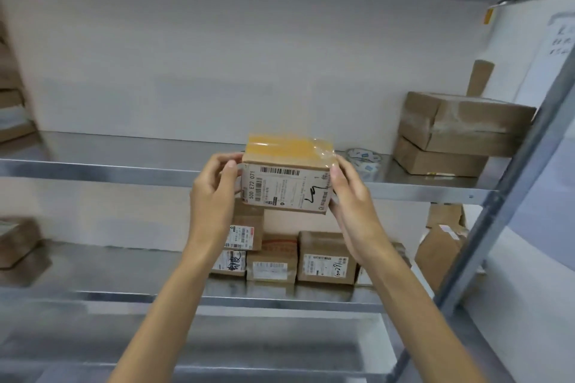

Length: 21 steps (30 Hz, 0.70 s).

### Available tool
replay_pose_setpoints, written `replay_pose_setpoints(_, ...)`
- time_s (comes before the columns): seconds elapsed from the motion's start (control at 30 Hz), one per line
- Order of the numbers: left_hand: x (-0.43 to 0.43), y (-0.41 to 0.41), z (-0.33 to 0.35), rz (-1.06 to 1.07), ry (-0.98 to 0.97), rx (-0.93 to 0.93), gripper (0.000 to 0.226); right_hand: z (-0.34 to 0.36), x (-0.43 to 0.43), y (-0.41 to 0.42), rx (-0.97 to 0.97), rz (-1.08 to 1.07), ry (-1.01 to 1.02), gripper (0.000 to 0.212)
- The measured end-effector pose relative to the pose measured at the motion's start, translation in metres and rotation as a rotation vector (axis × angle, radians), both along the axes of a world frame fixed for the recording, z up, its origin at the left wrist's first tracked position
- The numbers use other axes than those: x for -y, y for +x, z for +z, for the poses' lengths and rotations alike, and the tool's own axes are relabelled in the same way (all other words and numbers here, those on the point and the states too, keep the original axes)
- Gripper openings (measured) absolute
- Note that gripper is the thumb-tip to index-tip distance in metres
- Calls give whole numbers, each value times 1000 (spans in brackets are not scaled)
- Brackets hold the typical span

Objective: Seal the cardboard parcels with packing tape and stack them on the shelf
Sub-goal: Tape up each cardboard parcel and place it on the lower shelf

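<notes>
A small cardboard parcel (286, 183) with a white shipping label on its near face and yellowish tape over its top is held up in front of the metal shelf (93, 169). My left hand (214, 193) grips its left end and my right hand (348, 193) grips its right end, fingers curled round the sides. The parcel sits at the height of the upper shelf's front edge. On the shelf below, several labelled parcels (326, 258) stand in a stacked group behind my forearms.
Two larger taped boxes (460, 130) are stacked at the upper shelf's right end, with a tape roll (364, 162) beside them and a cardboard tube (480, 78) behind. A grey upright post (510, 196) runs down the right. More boxes (18, 246) sit at far left.
</notes>
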<state>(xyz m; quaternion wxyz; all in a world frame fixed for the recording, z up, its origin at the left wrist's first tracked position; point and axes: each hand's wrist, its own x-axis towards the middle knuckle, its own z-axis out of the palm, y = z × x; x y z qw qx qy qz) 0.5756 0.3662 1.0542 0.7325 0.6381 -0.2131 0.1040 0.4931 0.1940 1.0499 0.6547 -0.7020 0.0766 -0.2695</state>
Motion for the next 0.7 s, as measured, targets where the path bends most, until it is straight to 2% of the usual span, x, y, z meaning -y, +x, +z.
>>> replay_pose_setpoints(0.33,33,-89,-44,1,92,-200,19,-37,27,-92,-131,-24,73,35)
replay_pose_setpoints(0.57,63,-78,-94,-81,287,-320,14,-74,52,-90,-295,-72,152,34)
replay_pose_setpoints(0.7,79,-51,-122,-28,425,-365,20,-99,66,-67,-377,-87,202,42)
